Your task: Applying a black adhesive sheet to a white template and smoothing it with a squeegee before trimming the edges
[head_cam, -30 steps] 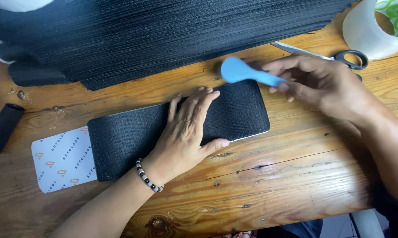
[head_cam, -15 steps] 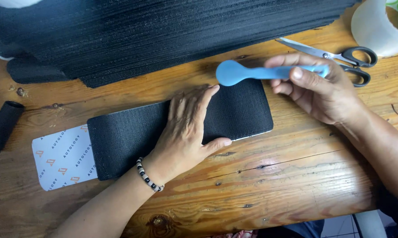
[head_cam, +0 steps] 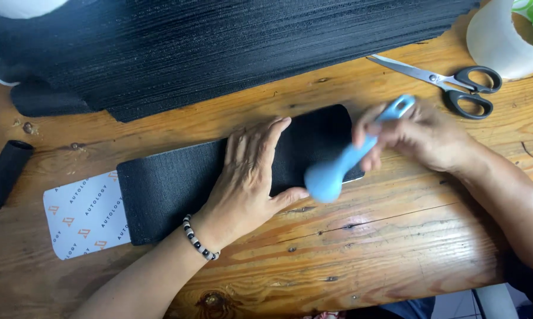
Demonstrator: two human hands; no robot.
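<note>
1. Black, finely ribbed fabric wraps the long flat rectangular pad (head_cam: 178, 189) that lies on the worn wooden table (head_cam: 396, 236); its long axis runs left to right, the right end tilted slightly away from the person.
2. The left hand (head_cam: 249, 177) lies flat on the middle of the pad, palm down, fingers together and pointing away, thumb spread toward the near edge. It presses rather than grips.
3. The right hand (head_cam: 423, 137) is closed around the handle of a light blue plastic tool with a rounded bulb head (head_cam: 337, 168). The handle slants up toward the scissors; the blurred head sits low, at the pad's near right corner, just beside the left thumb.
4. Of the two hands, the left covers the pad's centre; the right works at its right end, so the pad stretches leftward from both.
5. A white printed backing sheet (head_cam: 80, 215) protrudes from under the pad's left end.
6. A large stack of black ribbed sheets (head_cam: 219, 47) fills the far side of the table, well apart from the pad.
7. Metal scissors with black loop handles (head_cam: 449, 82) lie beyond the right hand, near a white roll of film (head_cam: 503, 41).
8. A small black cylinder (head_cam: 5, 174) rests at the left edge.
9. A beaded black-and-white bracelet (head_cam: 198, 239) circles the left wrist.
</note>
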